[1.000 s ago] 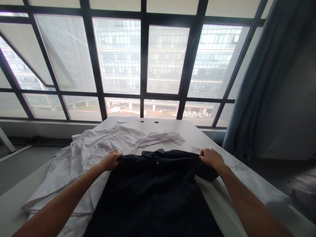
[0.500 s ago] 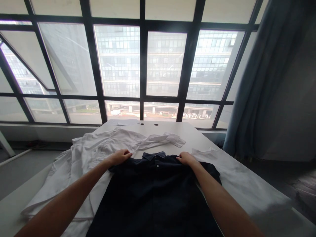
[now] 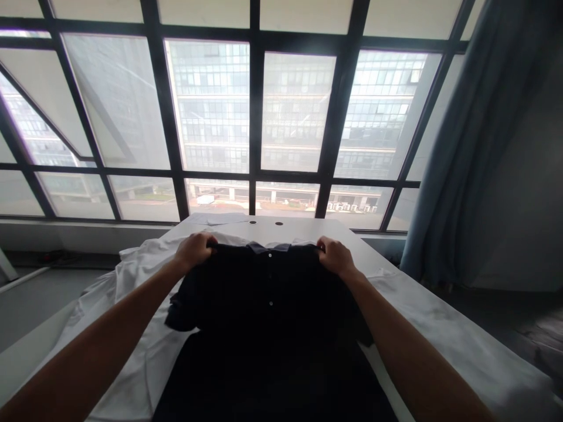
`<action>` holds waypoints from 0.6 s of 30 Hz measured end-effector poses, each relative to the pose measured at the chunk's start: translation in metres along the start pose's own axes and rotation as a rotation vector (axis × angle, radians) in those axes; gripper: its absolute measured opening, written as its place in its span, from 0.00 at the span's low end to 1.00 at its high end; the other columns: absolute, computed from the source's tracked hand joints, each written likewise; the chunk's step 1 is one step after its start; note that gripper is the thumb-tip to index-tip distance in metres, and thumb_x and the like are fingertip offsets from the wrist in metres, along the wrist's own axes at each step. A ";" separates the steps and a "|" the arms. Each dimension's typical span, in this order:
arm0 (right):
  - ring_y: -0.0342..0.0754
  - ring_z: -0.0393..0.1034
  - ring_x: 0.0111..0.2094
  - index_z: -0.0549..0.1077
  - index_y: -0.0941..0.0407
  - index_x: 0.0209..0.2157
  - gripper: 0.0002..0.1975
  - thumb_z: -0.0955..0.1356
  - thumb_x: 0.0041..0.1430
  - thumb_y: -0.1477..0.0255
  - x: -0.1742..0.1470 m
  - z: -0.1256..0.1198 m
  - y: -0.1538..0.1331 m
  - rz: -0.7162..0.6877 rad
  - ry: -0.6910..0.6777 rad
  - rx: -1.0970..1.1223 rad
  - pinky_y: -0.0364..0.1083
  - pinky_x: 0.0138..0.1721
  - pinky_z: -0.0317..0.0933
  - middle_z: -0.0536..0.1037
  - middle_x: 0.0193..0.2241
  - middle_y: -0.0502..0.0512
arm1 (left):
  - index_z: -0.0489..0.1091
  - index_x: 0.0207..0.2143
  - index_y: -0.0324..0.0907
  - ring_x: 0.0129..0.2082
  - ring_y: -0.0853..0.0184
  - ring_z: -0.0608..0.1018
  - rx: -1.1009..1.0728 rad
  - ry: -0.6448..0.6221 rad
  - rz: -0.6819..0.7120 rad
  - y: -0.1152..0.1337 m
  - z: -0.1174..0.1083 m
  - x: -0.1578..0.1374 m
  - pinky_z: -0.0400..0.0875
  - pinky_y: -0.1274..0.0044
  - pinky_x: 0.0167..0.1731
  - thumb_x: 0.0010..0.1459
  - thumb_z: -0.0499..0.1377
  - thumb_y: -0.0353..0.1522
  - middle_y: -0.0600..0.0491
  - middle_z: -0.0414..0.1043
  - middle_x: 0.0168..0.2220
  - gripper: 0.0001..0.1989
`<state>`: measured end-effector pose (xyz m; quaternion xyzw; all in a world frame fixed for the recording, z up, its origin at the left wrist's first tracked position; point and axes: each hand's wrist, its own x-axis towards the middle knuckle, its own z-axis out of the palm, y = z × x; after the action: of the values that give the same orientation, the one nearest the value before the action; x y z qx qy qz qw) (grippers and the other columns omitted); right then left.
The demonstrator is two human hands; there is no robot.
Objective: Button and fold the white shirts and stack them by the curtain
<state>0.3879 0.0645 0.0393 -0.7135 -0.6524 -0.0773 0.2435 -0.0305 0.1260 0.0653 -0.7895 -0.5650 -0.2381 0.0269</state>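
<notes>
A dark short-sleeved shirt [image 3: 272, 328] with a collar and small white buttons hangs stretched between my hands, its upper part lifted off the table. My left hand [image 3: 196, 251] is closed around the fabric at one shoulder. At the other shoulder, my right hand [image 3: 334, 255] pinches the cloth. The collar sits midway between them, and the sleeves droop on both sides. The lower part of the shirt runs out of view toward me. Behind and left of it lies a crumpled white garment [image 3: 132, 281], partly hidden by the shirt and my left arm.
The white table [image 3: 325, 228] reaches toward a large black-framed window wall. More white cloth [image 3: 422, 310] lies along the table's right side. A blue-grey curtain [image 3: 457, 152] hangs at the right. Two small round holes show near the table's far edge.
Both hands have raised the shirt's shoulders higher, and the left hand has moved a little outward. The sleeves now hang down, and the shirt covers more of the white garment behind.
</notes>
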 end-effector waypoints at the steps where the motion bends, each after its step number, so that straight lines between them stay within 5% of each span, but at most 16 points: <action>1: 0.52 0.72 0.40 0.73 0.54 0.44 0.11 0.65 0.62 0.67 0.009 0.001 -0.007 0.013 0.063 -0.006 0.46 0.39 0.59 0.79 0.40 0.57 | 0.76 0.41 0.44 0.46 0.55 0.78 0.038 0.044 -0.024 0.005 -0.001 0.011 0.70 0.71 0.46 0.52 0.60 0.33 0.49 0.78 0.44 0.14; 5: 0.56 0.68 0.53 0.65 0.60 0.59 0.21 0.60 0.67 0.69 0.035 0.026 -0.025 0.114 0.091 -0.058 0.49 0.50 0.58 0.73 0.53 0.68 | 0.66 0.55 0.35 0.53 0.49 0.74 0.097 0.061 -0.179 0.027 0.025 0.032 0.66 0.66 0.51 0.58 0.56 0.27 0.36 0.67 0.57 0.22; 9: 0.58 0.65 0.57 0.67 0.60 0.59 0.24 0.62 0.66 0.64 0.022 0.058 -0.015 0.198 -0.221 -0.205 0.53 0.55 0.56 0.71 0.56 0.70 | 0.67 0.53 0.32 0.53 0.47 0.74 0.079 -0.093 -0.157 0.030 0.076 0.002 0.66 0.64 0.51 0.56 0.62 0.32 0.31 0.69 0.54 0.23; 13: 0.61 0.68 0.54 0.75 0.59 0.50 0.19 0.67 0.60 0.66 -0.018 0.067 0.022 0.310 -0.395 -0.302 0.56 0.51 0.60 0.74 0.52 0.69 | 0.68 0.54 0.38 0.60 0.46 0.68 0.086 -0.268 -0.105 -0.005 0.106 -0.039 0.60 0.58 0.57 0.60 0.56 0.42 0.35 0.66 0.59 0.23; 18: 0.62 0.68 0.54 0.76 0.60 0.49 0.21 0.69 0.58 0.63 -0.048 0.059 0.057 0.376 -0.415 -0.373 0.55 0.49 0.59 0.75 0.50 0.70 | 0.70 0.51 0.37 0.58 0.45 0.70 0.029 -0.215 -0.325 -0.078 0.101 -0.057 0.63 0.58 0.53 0.61 0.51 0.44 0.32 0.69 0.57 0.24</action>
<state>0.4246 0.0459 -0.0464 -0.8542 -0.5196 -0.0023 -0.0195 -0.0800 0.1350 -0.0650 -0.7082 -0.6881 -0.1457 -0.0612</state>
